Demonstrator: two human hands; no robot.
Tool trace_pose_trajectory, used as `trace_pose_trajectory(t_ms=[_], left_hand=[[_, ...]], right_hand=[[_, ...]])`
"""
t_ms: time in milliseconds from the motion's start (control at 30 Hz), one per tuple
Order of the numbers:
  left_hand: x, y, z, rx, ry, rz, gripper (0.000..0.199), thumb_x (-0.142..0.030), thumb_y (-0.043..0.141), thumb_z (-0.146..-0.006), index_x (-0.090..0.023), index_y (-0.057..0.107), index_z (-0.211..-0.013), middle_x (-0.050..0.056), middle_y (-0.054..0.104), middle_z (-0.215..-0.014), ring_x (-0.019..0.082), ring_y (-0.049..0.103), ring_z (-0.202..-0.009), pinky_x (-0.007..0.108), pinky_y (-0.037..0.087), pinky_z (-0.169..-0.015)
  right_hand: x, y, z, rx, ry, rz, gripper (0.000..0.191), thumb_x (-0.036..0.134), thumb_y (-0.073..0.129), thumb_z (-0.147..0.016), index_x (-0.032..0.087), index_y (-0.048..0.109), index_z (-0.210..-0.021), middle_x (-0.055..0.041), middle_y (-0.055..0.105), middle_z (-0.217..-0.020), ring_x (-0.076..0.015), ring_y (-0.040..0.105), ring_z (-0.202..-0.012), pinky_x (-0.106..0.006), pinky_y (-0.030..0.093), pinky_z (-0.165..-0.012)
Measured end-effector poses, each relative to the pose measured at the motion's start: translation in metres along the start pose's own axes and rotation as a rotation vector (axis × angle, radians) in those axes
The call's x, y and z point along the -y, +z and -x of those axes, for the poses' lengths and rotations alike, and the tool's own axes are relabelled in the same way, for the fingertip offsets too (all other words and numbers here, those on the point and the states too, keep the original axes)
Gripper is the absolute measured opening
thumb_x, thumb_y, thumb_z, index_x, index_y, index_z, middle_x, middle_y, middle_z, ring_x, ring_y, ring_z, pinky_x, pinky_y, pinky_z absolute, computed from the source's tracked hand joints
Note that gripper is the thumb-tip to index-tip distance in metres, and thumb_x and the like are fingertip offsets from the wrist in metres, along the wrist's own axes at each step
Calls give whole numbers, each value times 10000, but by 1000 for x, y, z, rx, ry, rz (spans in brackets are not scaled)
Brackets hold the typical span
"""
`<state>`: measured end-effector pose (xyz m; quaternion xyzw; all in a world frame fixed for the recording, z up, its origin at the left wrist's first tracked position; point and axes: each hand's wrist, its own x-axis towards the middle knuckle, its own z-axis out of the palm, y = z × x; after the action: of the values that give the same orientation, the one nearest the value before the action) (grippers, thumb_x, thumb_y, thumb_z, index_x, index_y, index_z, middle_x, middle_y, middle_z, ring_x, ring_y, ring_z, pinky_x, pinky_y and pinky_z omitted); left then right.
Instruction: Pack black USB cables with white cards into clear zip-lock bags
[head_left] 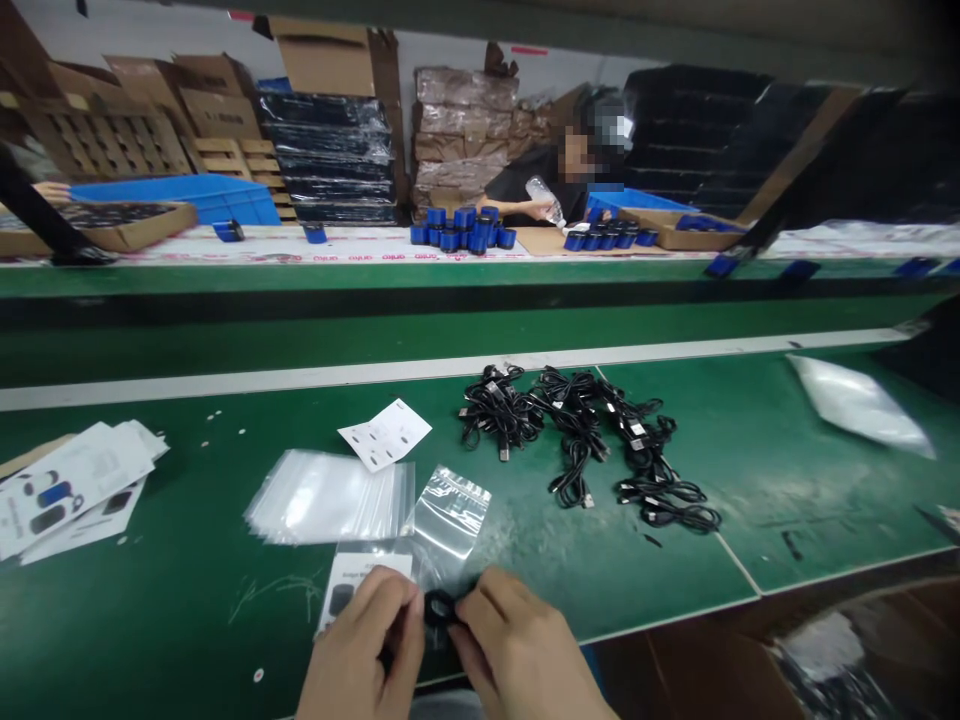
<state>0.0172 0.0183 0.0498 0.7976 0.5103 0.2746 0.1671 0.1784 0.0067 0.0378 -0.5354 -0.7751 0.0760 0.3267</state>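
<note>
My right hand (517, 640) is closed, its thumb and fingers pinching a small coiled black cable (439, 607). Just across from it, my left hand (367, 640) is also closed, fingertips pinched at the edge of a clear plastic bag (435, 568); the exact grip is partly hidden. Under and beside the left fingers lies a printed leaflet (375, 562), half covered. Another clear zip bag (454, 510) lies flat just beyond the hands. Farther left a stack of clear bags (322, 500) is fanned out, with a single leaflet (385, 435) resting on its far edge.
Several bundled black USB cables (577, 425) lie on the green table (187, 600). More leaflets (75, 490) are piled at left, and a plastic pack (862, 405) sits at right. Beyond a raised shelf holding blue-black items (465, 230), a person (536, 190) holds a bottle.
</note>
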Motion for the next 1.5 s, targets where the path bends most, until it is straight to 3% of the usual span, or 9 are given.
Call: trace_pose_trajectory(t_ms=[133, 300, 433, 600, 867, 1000, 1233, 1400, 1500], left_hand=[[-1, 7, 6, -83, 85, -83, 140, -159, 429, -894, -228, 533, -832, 6, 548, -839, 128, 617, -679, 199, 495, -612], [-5, 15, 18, -180, -26, -57, 171, -202, 400, -916, -243, 555, -856, 52, 459, -1097, 186, 566, -879, 311, 466, -757], [-6, 17, 20, -194, -33, -14, 160, -198, 399, -915, -249, 544, -870, 49, 449, -1138, 193, 529, -889, 336, 435, -770], [-5, 18, 19, -203, -36, 16, 145, -176, 415, -911, -250, 536, -884, 44, 445, -1167, 201, 503, -949, 331, 415, -796], [-9, 15, 19, -249, 3, 13, 149, -114, 451, -878, -241, 528, -865, 52, 457, -1158, 207, 493, -1009, 342, 391, -852], [-11, 14, 19, -307, 37, -52, 166, -96, 468, -854, -244, 540, -831, 72, 464, -1164, 244, 469, -1105, 385, 373, -903], [-21, 24, 21, -418, 177, -44, 217, -36, 491, -746, -236, 517, -666, 67, 451, -1197, 245, 406, -1226, 423, 304, -1005], [-5, 0, 15, -175, 233, -239, 70, -270, 617, -753, -265, 580, -812, 91, 572, -1266, 381, 403, -1276, 697, -34, -1054], [3, -26, 5, 167, 185, -206, 486, -351, 686, -722, -218, 547, -1168, 68, 747, -1018, 293, 691, -919, 526, 351, -1039]], right_hand=[[5, 1, -1, -117, -98, 74, 377, 112, 337, -923, 159, 636, -698, -45, 576, -615, -173, 533, -512, -246, 416, -440], [4, -13, -10, -10, -343, 45, 360, 122, 302, -970, 102, 660, -935, -63, 631, -698, -184, 551, -573, -272, 467, -496], [4, -19, -12, 55, -27, -294, 208, 83, 485, -868, 138, 656, -973, -71, 639, -821, -179, 614, -712, -259, 533, -620], [-2, -35, -11, 371, 217, -734, 415, 48, 465, -812, 196, 615, -1169, -78, 669, -1030, -175, 659, -930, -278, 528, -820], [2, -8, 3, 28, 322, -668, 87, 164, 572, -830, 183, 649, -793, -48, 685, -782, -172, 672, -708, -236, 513, -640], [12, 3, -1, 151, 669, -907, 50, 193, 615, -741, 190, 570, -720, 20, 560, -612, -142, 585, -535, -227, 477, -506], [11, 3, -9, 119, 387, -609, 372, 21, 562, -658, 185, 608, -989, -26, 591, -857, -145, 554, -680, -232, 429, -612], [9, -3, -20, 303, 359, -615, 294, -57, 579, -567, 183, 421, -503, 74, 455, -538, -81, 426, -497, -188, 286, -483], [7, -13, -27, 423, 291, -605, 338, -82, 565, -536, 177, 355, -484, 91, 392, -515, -62, 376, -480, -192, 240, -475]])
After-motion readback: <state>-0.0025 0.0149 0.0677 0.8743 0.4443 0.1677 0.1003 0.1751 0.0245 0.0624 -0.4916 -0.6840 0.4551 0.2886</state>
